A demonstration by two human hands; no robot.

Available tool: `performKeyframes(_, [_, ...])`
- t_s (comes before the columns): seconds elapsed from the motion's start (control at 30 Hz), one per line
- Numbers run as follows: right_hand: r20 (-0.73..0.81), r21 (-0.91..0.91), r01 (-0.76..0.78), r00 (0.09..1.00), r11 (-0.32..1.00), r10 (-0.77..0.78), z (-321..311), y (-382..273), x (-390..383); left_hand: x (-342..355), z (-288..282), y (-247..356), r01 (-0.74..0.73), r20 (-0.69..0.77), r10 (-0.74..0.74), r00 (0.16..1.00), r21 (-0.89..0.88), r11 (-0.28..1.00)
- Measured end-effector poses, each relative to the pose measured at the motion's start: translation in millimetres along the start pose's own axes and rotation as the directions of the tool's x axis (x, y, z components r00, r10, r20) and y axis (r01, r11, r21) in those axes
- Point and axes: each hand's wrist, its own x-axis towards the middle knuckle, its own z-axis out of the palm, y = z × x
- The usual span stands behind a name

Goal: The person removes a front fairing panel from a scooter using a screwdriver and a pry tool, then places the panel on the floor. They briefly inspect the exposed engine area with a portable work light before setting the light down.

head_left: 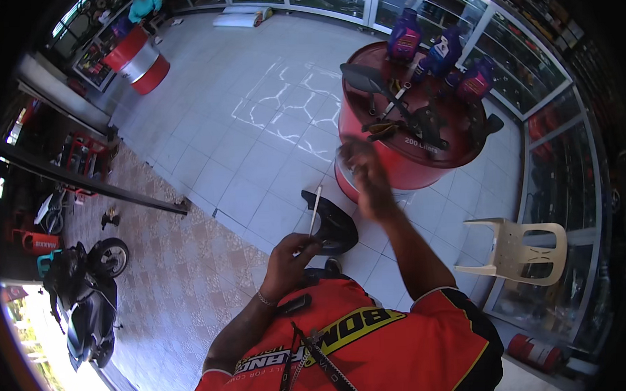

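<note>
Low in the middle, my left hand is closed around a slim silvery rod held upright. Beyond it a black curved plastic part lies on the floor. My right hand is raised at the front of a red drum; motion blurs its fingers and whether they hold anything is unclear. On the drum top lie a black mirror, a wrench, black parts and several purple and blue bottles.
A cream plastic chair stands at right by glass cabinets. A black scooter is at left, beside a horizontal dark beam. Farther back are another drum, a seated person and white rolls.
</note>
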Motion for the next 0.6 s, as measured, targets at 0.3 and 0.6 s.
performKeyframes(0.3, [-0.248,-0.903,-0.388,0.820,0.183,0.516,-187.7,243.2,170.0,11.2,13.6,-26.9,0.270,0.141,-0.260,0.955,-0.054,0.961])
performKeyframes(0.6, [-0.391,-0.895,-0.437,0.671,-0.090,0.630,-196.2,325.1,190.5,3.7,20.7,-30.3,0.439,0.175,-0.421,0.890,-0.079,0.895])
